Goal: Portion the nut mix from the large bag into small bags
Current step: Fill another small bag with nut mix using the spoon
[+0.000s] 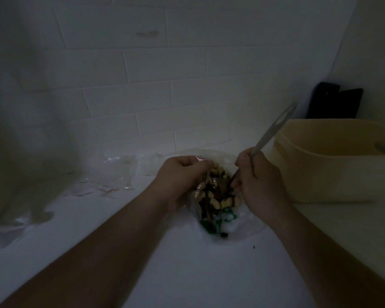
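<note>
The large clear bag of nut mix (216,196), with pale nuts, dark pieces and a green print near its bottom, lies on the white counter (187,274) between my hands. My left hand (182,174) grips the bag's left edge near its mouth. My right hand (257,181) grips the handle of a grey utensil (273,130); the handle end points up and to the right, and the working end is hidden down in the bag. Several small clear bags with red seal lines (111,174) lie to the left against the tiled wall.
A cream plastic tub (333,165) stands close on the right, with dark flat objects (336,103) leaning on the wall behind it. More clear plastic (7,230) lies at the far left. The scene is dim.
</note>
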A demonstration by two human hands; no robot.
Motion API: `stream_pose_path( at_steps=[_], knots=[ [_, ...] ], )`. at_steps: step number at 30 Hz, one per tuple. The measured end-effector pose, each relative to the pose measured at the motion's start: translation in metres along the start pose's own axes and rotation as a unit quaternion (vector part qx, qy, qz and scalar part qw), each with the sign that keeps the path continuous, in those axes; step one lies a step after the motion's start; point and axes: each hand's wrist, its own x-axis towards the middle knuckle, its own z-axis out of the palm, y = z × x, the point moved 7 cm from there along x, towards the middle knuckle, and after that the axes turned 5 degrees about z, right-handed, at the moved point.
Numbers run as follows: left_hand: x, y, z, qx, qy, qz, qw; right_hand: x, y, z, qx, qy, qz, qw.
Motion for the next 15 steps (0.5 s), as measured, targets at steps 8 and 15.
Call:
stream_pose_path(
  at_steps=[8,15],
  knots=[
    [0.011,0.010,-0.017,0.104,0.039,0.081,0.991,0.011,0.011,-0.025,0.102,0.083,0.029,0.991],
    [0.000,0.022,-0.010,0.308,0.016,0.179,0.934,0.007,-0.006,-0.047,0.111,0.133,-0.052,0.983]
  ],
)
